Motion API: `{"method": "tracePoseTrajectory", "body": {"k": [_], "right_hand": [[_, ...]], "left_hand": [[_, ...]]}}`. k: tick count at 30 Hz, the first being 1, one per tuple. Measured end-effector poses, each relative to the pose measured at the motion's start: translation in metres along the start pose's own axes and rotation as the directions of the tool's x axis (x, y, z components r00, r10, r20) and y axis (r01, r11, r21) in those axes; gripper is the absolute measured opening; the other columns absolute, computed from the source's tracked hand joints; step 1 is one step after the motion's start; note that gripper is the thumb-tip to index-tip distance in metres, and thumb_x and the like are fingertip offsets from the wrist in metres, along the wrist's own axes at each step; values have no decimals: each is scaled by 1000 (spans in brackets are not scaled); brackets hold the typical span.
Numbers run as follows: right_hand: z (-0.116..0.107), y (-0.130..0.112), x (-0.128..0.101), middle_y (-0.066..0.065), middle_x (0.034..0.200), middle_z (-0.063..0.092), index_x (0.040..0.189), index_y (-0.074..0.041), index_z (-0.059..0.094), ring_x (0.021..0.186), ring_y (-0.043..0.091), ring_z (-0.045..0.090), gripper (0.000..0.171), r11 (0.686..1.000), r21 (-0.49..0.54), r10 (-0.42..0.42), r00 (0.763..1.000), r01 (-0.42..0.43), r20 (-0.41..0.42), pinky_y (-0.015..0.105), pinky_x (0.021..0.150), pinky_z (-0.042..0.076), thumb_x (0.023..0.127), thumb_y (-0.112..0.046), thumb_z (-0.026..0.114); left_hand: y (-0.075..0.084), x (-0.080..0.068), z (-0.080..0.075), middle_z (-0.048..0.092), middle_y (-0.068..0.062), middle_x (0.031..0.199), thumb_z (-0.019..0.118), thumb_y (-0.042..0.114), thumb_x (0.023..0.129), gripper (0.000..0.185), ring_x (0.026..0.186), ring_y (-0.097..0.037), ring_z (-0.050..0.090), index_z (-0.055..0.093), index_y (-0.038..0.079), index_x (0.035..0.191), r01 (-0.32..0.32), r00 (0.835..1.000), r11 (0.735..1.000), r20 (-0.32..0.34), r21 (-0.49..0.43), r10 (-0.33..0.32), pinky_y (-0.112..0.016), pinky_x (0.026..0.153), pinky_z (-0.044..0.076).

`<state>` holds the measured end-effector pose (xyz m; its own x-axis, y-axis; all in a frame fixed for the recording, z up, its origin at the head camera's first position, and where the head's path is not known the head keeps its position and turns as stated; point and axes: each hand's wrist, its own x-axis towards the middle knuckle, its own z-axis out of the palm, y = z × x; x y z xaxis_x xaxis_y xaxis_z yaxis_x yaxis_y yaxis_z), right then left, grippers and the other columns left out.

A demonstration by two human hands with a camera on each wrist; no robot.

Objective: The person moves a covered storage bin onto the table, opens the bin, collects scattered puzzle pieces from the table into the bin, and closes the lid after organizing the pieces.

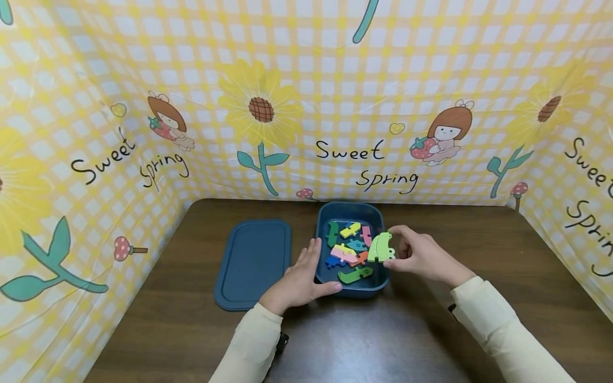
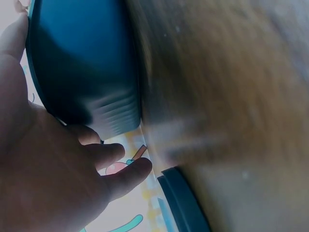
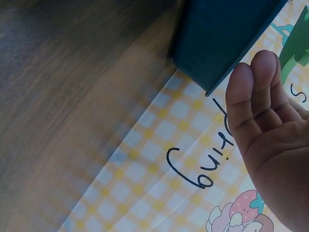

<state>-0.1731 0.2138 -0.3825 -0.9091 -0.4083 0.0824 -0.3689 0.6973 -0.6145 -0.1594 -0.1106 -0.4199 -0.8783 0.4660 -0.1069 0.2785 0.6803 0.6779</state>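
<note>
My right hand [image 1: 426, 257] pinches a light-green animal-shaped puzzle piece [image 1: 380, 248] between thumb and fingers, over the right rim of a dark blue box [image 1: 351, 210]. In the right wrist view, the green piece [image 3: 294, 50] shows partly behind the fingers. My left hand [image 1: 299, 279] rests against the box's left side, fingers straight and thumb at the near rim. In the left wrist view, the left hand [image 2: 58, 159] lies along the box wall [image 2: 91, 63]. Inside the box lie several coloured puzzle pieces, among them a green crocodile-like one [image 1: 355, 274] and a yellow one [image 1: 350, 230].
A flat dark blue lid [image 1: 254, 263] lies on the brown wooden table [image 1: 158, 319], left of the box. Behind and at both sides hangs a yellow checked cloth [image 1: 345, 96] with flowers and lettering. The box stands near the table's back edge.
</note>
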Motion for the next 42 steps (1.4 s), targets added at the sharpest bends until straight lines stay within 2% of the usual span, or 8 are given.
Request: {"method": "tracePoseTrajectory", "body": {"k": [9,14,22,32,42], "right_hand": [[2,-5,14,-1,82,60,141,-6,46,72,18,57,78,999,-16,36,999,-36,0,35,63,52,84,-48,81],[4,-7,22,-2,80,60,140,-6,46,70,17,57,77,999,-34,29,1000,-30,-11,34,61,51,84,-44,82],[6,-10,34,2,81,58,140,-4,47,69,18,55,75,999,-31,30,999,-31,-22,34,60,49,85,-40,83],[10,-8,47,4,83,58,142,-3,46,71,19,54,80,999,-25,45,999,-45,-3,34,60,48,85,-47,81],[11,-11,56,8,83,57,142,-5,46,70,22,53,77,997,0,77,997,-77,16,35,59,46,86,-43,81]], "left_hand": [[1,0,-1,-3,-3,169,68,62,89,111,153,-33,1,-1,17,164,1,1000,1000,4,-6,-1,-68,113,12],[1,0,-1,-3,-3,169,69,57,91,109,153,-33,1,-1,17,164,4,1000,1000,8,-13,-4,-68,113,12],[0,0,-2,-4,-4,169,67,61,91,110,153,-34,3,-3,17,164,-6,1000,1000,10,15,5,-68,113,14],[2,-2,-2,-5,-4,169,66,64,89,111,153,-33,1,-3,18,164,3,1000,1000,21,9,-3,-68,114,12],[2,-2,-2,-4,-7,169,66,63,90,111,153,-34,2,-3,17,164,1,1000,1000,20,14,-2,-69,113,13]]}}
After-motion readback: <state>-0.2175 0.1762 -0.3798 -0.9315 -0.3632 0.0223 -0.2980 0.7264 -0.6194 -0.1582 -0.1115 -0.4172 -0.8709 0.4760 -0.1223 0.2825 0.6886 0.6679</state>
